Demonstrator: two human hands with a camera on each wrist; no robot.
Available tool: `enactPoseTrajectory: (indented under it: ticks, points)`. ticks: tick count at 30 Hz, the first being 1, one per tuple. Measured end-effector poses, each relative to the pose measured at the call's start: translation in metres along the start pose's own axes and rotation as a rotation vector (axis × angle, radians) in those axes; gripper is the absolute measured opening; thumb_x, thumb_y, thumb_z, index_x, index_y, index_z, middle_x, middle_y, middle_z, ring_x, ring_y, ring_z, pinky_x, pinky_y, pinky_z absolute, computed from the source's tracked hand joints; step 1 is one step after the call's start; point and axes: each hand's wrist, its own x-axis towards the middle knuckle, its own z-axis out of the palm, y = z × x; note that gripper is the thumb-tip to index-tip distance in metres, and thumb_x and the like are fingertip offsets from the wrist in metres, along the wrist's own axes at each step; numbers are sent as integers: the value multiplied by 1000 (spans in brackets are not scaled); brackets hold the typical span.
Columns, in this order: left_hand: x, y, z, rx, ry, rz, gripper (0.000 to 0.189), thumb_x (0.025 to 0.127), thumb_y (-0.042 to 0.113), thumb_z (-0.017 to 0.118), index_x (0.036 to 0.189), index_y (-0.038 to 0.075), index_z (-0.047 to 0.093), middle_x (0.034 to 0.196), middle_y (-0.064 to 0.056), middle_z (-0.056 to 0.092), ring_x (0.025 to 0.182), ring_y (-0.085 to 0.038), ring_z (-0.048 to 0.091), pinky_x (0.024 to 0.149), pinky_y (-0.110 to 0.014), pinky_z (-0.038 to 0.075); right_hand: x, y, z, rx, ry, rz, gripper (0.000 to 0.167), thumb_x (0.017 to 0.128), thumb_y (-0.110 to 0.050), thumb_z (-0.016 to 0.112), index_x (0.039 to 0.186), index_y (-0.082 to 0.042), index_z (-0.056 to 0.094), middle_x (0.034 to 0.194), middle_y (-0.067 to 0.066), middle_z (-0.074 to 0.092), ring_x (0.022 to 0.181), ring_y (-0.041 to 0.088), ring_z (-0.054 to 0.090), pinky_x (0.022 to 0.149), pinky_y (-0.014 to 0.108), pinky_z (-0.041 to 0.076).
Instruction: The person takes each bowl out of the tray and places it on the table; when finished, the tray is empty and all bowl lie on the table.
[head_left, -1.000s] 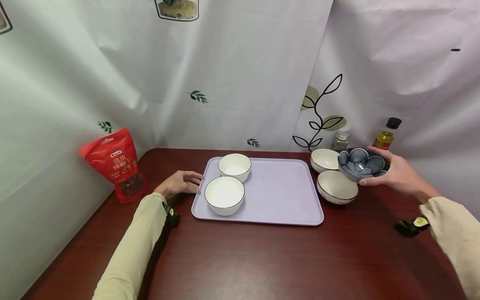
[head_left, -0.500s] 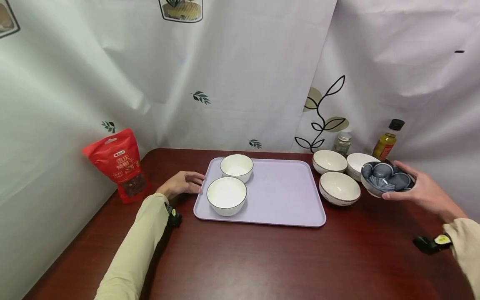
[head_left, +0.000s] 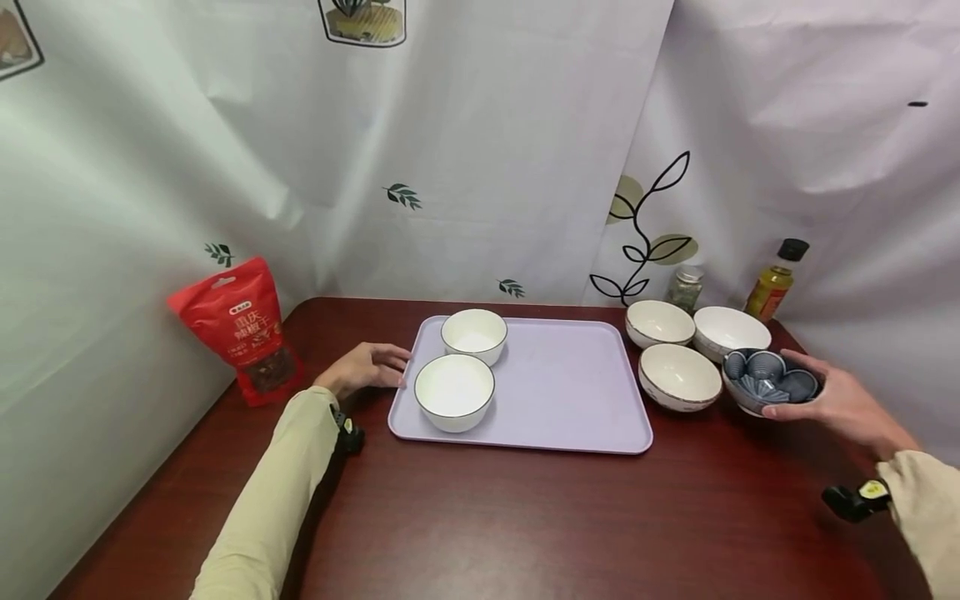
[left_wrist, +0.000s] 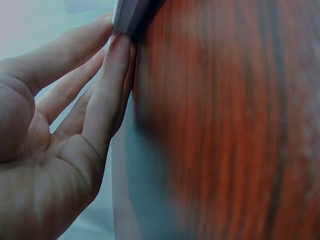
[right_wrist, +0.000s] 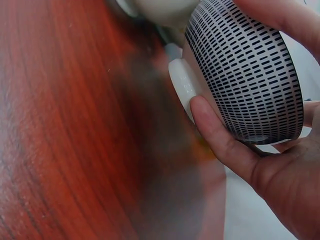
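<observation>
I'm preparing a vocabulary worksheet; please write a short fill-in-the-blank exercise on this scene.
The person's ____ hand grips the patterned blue-grey bowl.
The lilac tray bears ____ white bowls.
The bag left of the tray is ____.
The cap on the yellow bottle is ____.

Missing words: right; two; red; black.

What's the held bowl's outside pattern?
The bowl has rows of dark dashes on pale, clearest in the right wrist view.

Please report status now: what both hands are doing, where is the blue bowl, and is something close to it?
Right hand gripping blue bowl. Left hand touching tray edge. White bowls close beside blue one, tray side.
</observation>
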Motion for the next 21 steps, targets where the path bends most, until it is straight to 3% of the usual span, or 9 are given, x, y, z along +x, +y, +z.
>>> enactPoseTrajectory:
  ticks: [21]
  points:
    - [1, -3, -1, -22, -18, 3, 58, 83, -2, 76, 136, -8, 54, 125, -31, 64, 88, -8, 69, 80, -20, 56, 6, 11, 8, -4, -58, 48, 100, 82, -31, 82, 156, 4, 24, 138, 38, 43, 93, -19, 27, 73, 5, 26]
